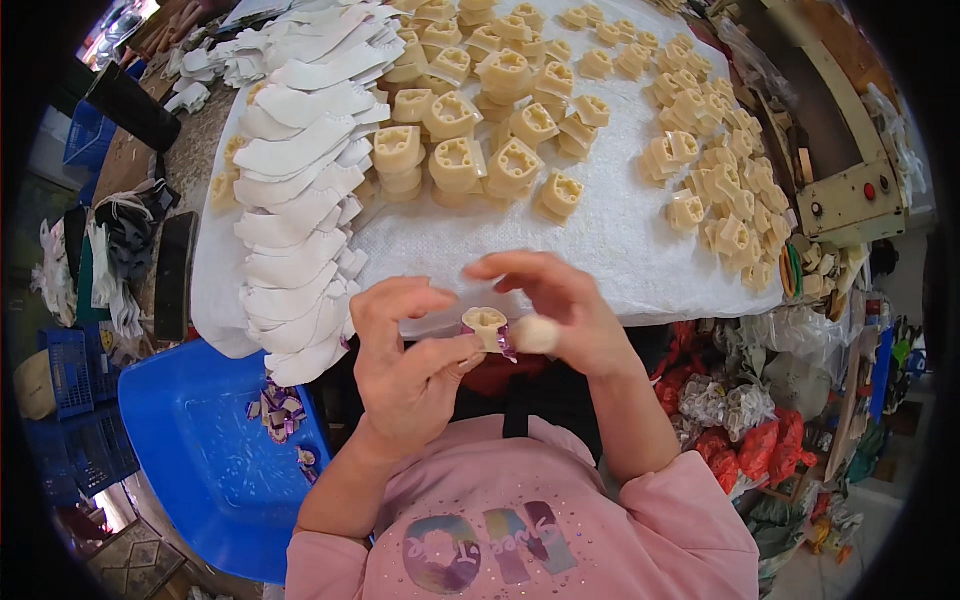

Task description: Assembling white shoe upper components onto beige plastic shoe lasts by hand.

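A small cream moulded block (486, 318), which looks like a shoe heel, is in front of my chest with its hollow top facing up. Shiny purple covering material (508, 347) wraps its sides, and a loose end sticks out at the right. My left hand (405, 350) pinches the block from the left between thumb and fingers. My right hand (560, 310) is slightly blurred just right of it, fingers spread and curved above. A pale cover (535, 335) sits on its thumb tip, close to the purple end; whether they touch I cannot tell.
Cream blocks (458, 165) stand stacked on the white-covered table (600, 240), with more loose blocks (725, 200) at the right. Overlapping white curved strips (290, 230) line the left side. A blue tub (200, 450) at lower left holds purple-covered pieces (280, 410). A machine (850, 200) stands far right.
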### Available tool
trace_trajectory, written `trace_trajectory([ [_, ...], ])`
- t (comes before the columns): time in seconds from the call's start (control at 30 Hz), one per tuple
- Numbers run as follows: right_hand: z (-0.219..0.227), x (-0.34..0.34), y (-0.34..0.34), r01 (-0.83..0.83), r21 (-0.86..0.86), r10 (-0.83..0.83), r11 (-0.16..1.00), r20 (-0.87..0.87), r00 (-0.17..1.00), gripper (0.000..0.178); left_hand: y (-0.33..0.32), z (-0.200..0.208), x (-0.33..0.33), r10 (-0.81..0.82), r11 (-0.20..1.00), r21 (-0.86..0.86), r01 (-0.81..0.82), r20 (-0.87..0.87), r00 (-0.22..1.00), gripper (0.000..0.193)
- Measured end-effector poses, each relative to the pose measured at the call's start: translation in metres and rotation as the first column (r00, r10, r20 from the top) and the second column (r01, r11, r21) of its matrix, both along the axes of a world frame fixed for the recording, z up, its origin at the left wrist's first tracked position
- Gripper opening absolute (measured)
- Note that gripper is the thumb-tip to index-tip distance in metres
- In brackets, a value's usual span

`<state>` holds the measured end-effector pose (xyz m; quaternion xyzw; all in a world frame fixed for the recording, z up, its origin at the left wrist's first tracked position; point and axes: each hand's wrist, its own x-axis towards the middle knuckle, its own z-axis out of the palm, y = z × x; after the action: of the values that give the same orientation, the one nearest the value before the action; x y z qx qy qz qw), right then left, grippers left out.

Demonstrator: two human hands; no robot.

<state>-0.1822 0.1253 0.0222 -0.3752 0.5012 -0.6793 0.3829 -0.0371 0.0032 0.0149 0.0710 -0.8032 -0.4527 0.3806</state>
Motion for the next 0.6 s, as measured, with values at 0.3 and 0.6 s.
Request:
trace_trajectory([
  [0.3, 0.0, -0.005, 0.0, 0.124, -0.144, -0.188, 0.982, -0.655, 0.732, 0.058, -0.002, -0.005, 0.009, -0.214, 0.874, 0.445, 0.198, -0.016, 0.977, 0.046],
  [0.6, -0.016, 0.023, -0.001, 0.2, -0.164, -0.258, 0.966, -0.655, 0.71, 0.04, 0.018, 0.002, 0.002, -0.392, 0.615, 0.766, 0.188, 0.09, 0.916, 0.056],
])
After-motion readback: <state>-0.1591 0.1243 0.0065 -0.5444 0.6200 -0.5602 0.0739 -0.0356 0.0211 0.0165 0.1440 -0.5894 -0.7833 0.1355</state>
